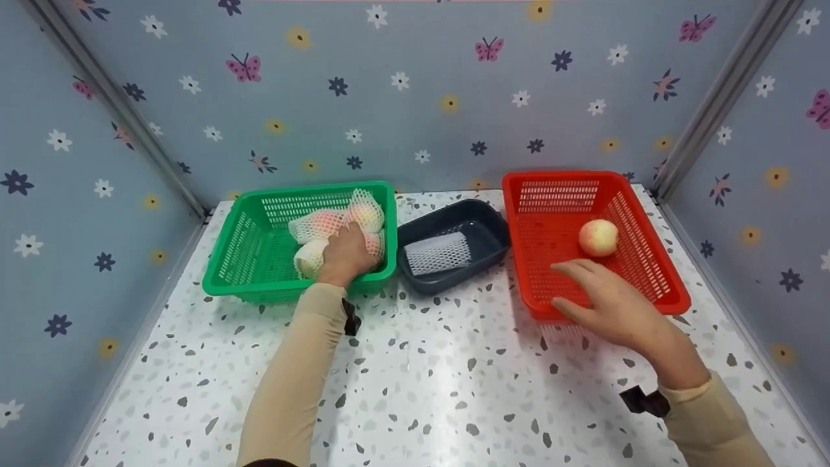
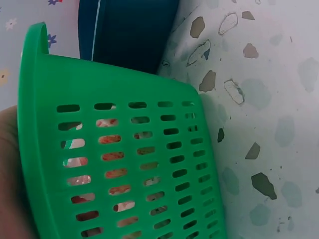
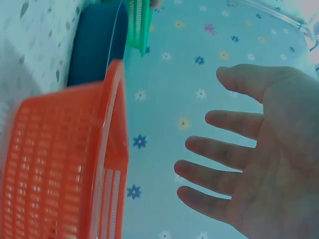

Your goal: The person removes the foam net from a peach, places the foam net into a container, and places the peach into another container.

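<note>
Left hand (image 1: 350, 255) among netted fruit (image 1: 324, 222), right hand (image 1: 613, 305) empty
The left grip, in the green basket (image 1: 259, 289), is hidden; right fingers (image 3: 214, 151) spread apart near bare fruit (image 1: 598, 237) in the red basket (image 1: 517, 253).

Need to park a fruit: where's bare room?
Free: green basket, left end; red basket, left of its fruit; tabletop between sleeves, before the dark tray. Crowded: green basket's right end, netted fruits and left hand.

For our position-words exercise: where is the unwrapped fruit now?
In the head view, the unwrapped fruit lies on the right, inside the red basket, near its right wall, beyond the right hand.
</note>
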`<state>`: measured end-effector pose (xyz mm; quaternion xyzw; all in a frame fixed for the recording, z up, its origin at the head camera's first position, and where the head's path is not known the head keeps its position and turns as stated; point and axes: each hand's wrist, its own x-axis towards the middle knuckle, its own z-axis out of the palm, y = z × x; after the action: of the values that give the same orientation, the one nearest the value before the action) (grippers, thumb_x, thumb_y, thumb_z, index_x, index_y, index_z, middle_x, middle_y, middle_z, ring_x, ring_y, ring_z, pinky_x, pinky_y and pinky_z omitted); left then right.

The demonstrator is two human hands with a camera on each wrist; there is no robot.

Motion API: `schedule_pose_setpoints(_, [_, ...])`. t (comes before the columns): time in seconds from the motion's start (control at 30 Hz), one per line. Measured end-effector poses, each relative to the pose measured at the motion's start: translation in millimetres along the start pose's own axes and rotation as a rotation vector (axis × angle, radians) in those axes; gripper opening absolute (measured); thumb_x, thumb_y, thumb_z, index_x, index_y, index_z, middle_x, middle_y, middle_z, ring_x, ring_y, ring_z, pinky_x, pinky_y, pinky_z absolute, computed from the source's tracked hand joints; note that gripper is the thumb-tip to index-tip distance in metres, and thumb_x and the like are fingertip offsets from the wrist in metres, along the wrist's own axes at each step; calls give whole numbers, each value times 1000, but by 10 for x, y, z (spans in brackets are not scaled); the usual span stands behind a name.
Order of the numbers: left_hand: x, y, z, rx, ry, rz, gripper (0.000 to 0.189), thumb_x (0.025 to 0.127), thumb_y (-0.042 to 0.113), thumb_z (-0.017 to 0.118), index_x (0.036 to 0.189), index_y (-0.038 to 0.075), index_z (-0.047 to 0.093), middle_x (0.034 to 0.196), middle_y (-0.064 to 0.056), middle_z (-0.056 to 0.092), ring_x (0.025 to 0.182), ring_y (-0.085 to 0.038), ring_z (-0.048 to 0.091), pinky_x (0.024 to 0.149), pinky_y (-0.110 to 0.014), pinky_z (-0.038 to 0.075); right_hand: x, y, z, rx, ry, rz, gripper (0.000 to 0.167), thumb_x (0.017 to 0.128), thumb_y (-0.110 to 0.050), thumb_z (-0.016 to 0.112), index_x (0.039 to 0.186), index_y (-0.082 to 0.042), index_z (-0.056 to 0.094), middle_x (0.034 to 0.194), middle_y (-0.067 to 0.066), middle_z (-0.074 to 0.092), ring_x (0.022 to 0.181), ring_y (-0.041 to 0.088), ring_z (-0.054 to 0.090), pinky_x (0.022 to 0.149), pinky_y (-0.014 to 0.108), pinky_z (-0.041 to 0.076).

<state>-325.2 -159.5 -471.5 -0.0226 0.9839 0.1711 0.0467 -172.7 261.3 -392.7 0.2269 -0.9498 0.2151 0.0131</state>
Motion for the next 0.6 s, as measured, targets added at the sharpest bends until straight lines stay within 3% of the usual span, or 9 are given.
schedule_pose_setpoints(0.3, [31,-6,70,-20,34,-30,72,84,32,67,134,-5,32,124,-27,46,109,-45,50,89,-55,45,-24,-76,83,53,-26,-15,51,92,-31,68,136,-10,53,134,8,54,124,28,49,101,52,40])
schedule_pose_setpoints(0.6, [99,6,87,-23,7,-24,72,82,26,70,134,-8,34,120,-26,51,107,-40,56,89,-51,47,-65,-37,116,56,-31,7,52,90,-28,70,136,-10,53,132,8,55,121,28,51,98,52,42])
